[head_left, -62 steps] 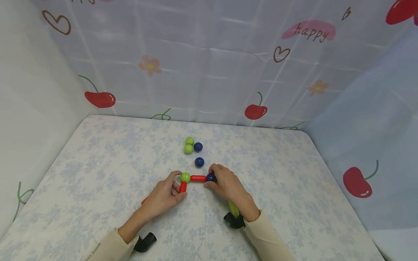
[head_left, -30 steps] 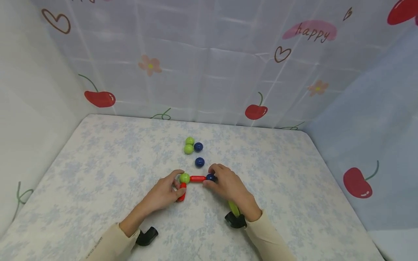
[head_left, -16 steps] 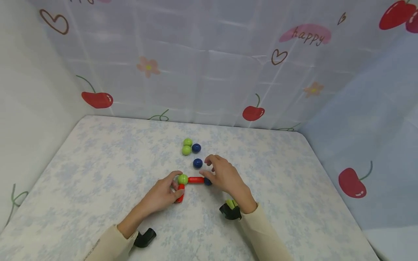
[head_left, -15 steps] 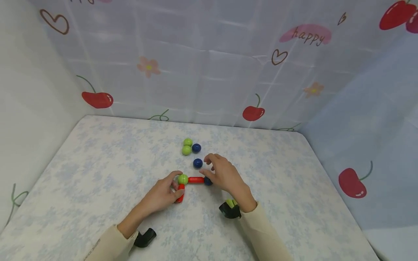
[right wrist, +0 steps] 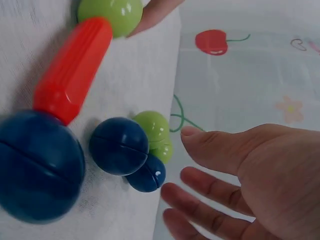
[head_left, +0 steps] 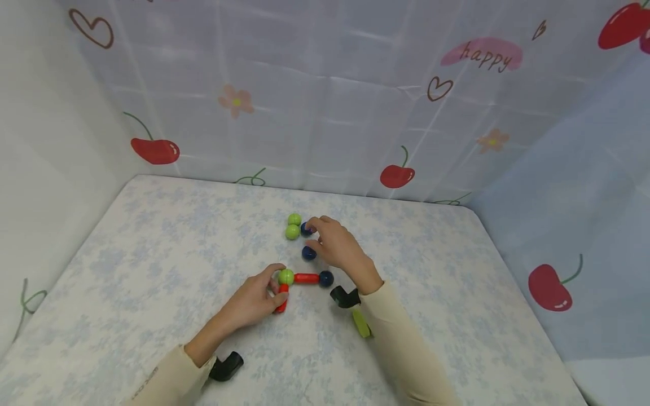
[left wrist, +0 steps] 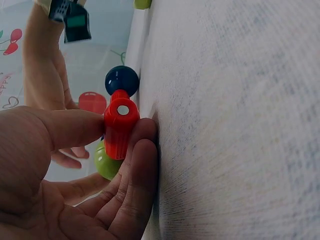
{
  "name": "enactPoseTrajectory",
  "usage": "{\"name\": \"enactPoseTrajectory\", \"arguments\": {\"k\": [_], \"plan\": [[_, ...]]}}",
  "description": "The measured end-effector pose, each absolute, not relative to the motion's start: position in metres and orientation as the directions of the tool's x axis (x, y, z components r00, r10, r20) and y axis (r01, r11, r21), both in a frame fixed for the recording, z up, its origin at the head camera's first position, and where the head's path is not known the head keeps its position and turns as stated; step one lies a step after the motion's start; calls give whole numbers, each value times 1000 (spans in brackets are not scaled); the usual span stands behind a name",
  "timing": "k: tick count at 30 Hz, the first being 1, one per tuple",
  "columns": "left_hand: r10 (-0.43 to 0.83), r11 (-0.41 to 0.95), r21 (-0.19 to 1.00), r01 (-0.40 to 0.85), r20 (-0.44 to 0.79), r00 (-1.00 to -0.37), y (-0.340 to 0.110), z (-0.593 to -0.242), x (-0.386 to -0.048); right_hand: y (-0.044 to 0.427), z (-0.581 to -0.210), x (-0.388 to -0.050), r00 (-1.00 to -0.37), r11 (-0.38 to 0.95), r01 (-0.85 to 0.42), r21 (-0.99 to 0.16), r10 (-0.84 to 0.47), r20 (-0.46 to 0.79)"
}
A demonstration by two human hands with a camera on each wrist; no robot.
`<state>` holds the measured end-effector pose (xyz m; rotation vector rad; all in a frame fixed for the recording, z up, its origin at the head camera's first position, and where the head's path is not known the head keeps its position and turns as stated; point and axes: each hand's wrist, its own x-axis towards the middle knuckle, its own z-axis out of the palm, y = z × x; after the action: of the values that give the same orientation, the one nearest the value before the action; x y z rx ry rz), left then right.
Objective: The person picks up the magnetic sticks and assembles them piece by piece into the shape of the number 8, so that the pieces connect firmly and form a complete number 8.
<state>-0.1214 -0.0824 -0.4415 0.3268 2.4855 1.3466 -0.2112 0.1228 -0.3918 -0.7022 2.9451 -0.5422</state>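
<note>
My left hand [head_left: 251, 300] pinches a red magnetic rod [left wrist: 119, 132] between thumb and fingers. That rod joins a green ball [head_left: 286, 277], from which a second red magnetic rod [head_left: 307, 278] runs right to a dark blue ball [head_left: 326, 278]. Fingers spread and apart from each other, my right hand [head_left: 339, 247] hovers over two loose blue balls, a nearer one [right wrist: 119, 146] and a farther one [right wrist: 147, 174]. In the right wrist view nothing lies between its thumb and fingers. Two green balls [head_left: 292, 232] sit beside the farther blue one.
A yellow-green piece [head_left: 361, 324] lies beside the right sleeve, partly hidden by it. Black camera mounts [head_left: 345, 296] stick out at both wrists. The table [head_left: 152, 270] has a pale floral cover, with a printed curtain [head_left: 325, 113] behind it.
My right hand has let go of the blue ball at the rod's end and moved away over the loose blue balls. The left hand has shifted its hold, keeping near the green ball and rod.
</note>
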Motion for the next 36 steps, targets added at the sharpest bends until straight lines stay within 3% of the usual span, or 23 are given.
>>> {"name": "enactPoseTrajectory", "arguments": {"k": [8,36], "plan": [[346,530,845,71,-139,-928,-82,-439,-122,102,-396,-233,-838,766,-494,-412,-546,-9],[352,509,858,74,-129,-927,-83,-441,-121,75,-407,-225,-822,825,-494,-274,-546,-162]]}}
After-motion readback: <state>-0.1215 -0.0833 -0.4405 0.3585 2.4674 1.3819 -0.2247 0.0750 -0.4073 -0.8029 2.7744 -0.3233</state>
